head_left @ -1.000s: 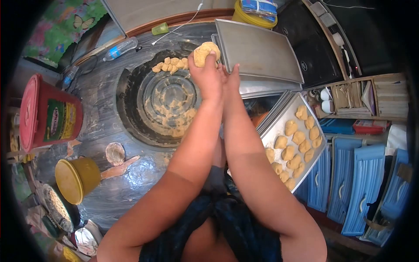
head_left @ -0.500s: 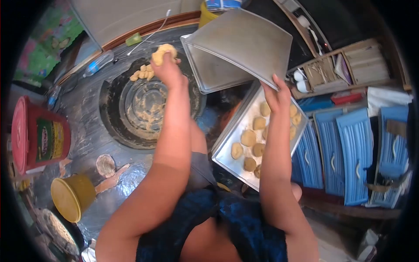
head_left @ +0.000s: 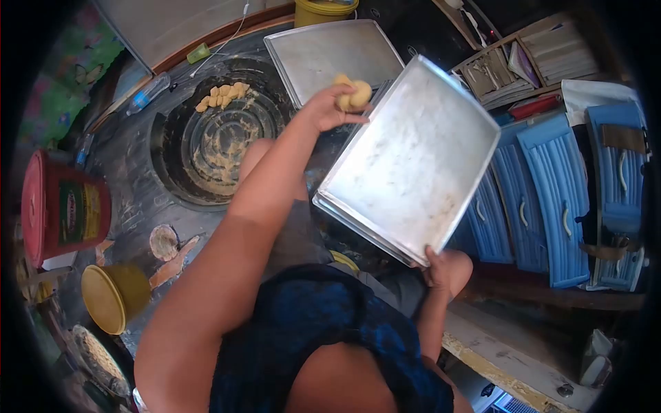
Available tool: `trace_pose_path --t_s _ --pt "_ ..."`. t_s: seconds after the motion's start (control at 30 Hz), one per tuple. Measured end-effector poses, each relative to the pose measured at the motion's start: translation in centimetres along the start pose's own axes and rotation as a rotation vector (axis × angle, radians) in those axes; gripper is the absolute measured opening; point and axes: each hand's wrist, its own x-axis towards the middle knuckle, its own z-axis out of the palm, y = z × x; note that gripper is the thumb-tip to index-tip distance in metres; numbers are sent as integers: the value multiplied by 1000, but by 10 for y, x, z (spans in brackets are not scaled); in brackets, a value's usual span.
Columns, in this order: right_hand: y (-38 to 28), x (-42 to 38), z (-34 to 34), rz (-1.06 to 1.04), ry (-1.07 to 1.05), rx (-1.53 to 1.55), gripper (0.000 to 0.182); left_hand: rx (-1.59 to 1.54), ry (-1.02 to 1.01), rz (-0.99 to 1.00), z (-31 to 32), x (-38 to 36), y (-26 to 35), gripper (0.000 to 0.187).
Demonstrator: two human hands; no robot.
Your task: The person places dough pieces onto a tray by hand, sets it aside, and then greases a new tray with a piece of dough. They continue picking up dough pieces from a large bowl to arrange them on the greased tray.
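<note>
My left hand [head_left: 329, 109] is closed around a few pale yellow dough lumps [head_left: 354, 95], just at the upper left edge of a bare metal baking tray [head_left: 413, 155]. This tray lies over the stack below it and hides the dough pieces seen there before. At the tray's lower corner my right hand [head_left: 436, 270] grips the rim, thumb on top. More dough pieces [head_left: 222, 96] sit in a row inside the far side of a wide black basin [head_left: 165, 162], whose bottom is smeared with dough or flour.
Another metal tray [head_left: 330, 51] lies beyond the basin's right side. Blue drawer fronts [head_left: 551, 199] stand to the right. A red bucket [head_left: 45, 206] and a yellow bucket [head_left: 113, 299] are at the left, near a plastic bottle [head_left: 146, 95]. A wooden organiser [head_left: 516, 62] is at upper right.
The raised tray has come down over the tray of dough pieces, covering them. My left hand moved right from the basin with its dough. My right hand moved down to the tray's near corner.
</note>
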Motion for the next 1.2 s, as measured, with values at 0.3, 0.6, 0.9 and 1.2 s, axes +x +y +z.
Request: trace_pose_path --t_s 0.3,0.6,0.9,1.2 --pt "29 33 -23 -237 139 -350 33 547 355 32 14 14 -49 38" --pt "39 15 -41 -410 145 -487 41 761 351 34 11 1 -49 37" --pt "-74 3 -10 -624 384 -1147 57 1071 372 11 5 12 -50 31" --pt "-190 74 135 -1341 791 -1066 45 1249 358 309 15 21 -49 30"
